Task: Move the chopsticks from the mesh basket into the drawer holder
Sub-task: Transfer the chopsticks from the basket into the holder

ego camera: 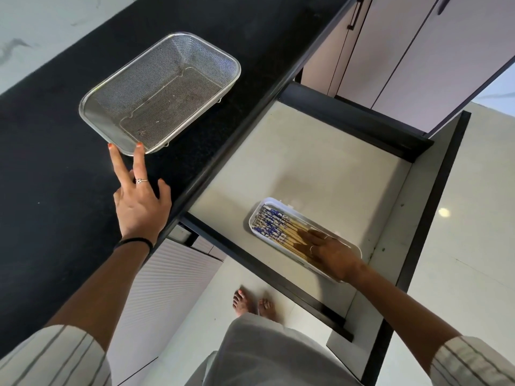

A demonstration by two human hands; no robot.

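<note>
On the far left I see my left hand point(140, 200) stretched over the black stone countertop point(55, 151), two straight fingers spread and touching the near rim of the rectangular steel mesh basket point(160, 93); it grips nothing. The basket looks bare inside, so I judge the transfer is essentially finished. A careless nudge from those fingertips could skate the light basket across the smooth counter, or tip it off the edge into the open drawer.

Moving right, the pale-lined pull-out drawer point(306, 162) stands fully extended, and its dark front rail sits close above my bare feet, so shutting it hard could jolt whatever lies inside.

Further right, the wooden chopsticks with blue-and-white patterned tops point(274, 225) lie side by side in the white oblong plastic holder point(257, 211), which rests on the drawer floor. My right hand point(330, 253) lies over their plain ends with fingers fairly flat, seemingly pressing or levelling them; I cannot tell whether any finger curls round a stick. The holder seems loose on the liner, so a sideways push might slide it, and lifting my palm abruptly could drag a stick over the low wall.
</note>
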